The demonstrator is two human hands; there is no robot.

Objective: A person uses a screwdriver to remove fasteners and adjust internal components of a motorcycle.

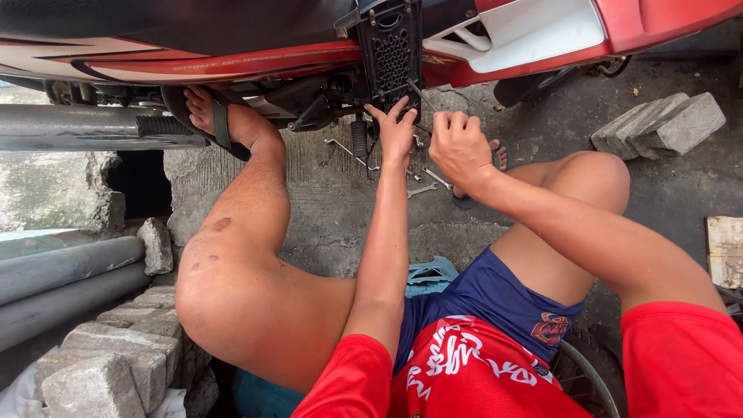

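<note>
Two bare hands work at the underside of a red motorcycle (309,58) that spans the far edge of the scene. The left hand (397,131) reaches up with fingers spread apart, its fingertips touching the lower edge of a black perforated plastic panel (391,54) that hangs from the bike. Just to its right, the right hand (458,143) is curled closed around a thin metal tool (423,98), whose shaft slants up toward the panel's bottom corner (the tool's tip is too small to make out). On the concrete floor (333,209) right beneath the hands lie several small steel wrenches (422,188), scattered close together. The person sits low, in a red shirt and blue shorts, knees apart; the left foot in a sandal (210,116) rests against the bike's frame at far left. Grey pipes (62,271) and stacked paving blocks (116,348) lie at near left, and more grey blocks (662,124) sit at far right, well apart from the hands.
</note>
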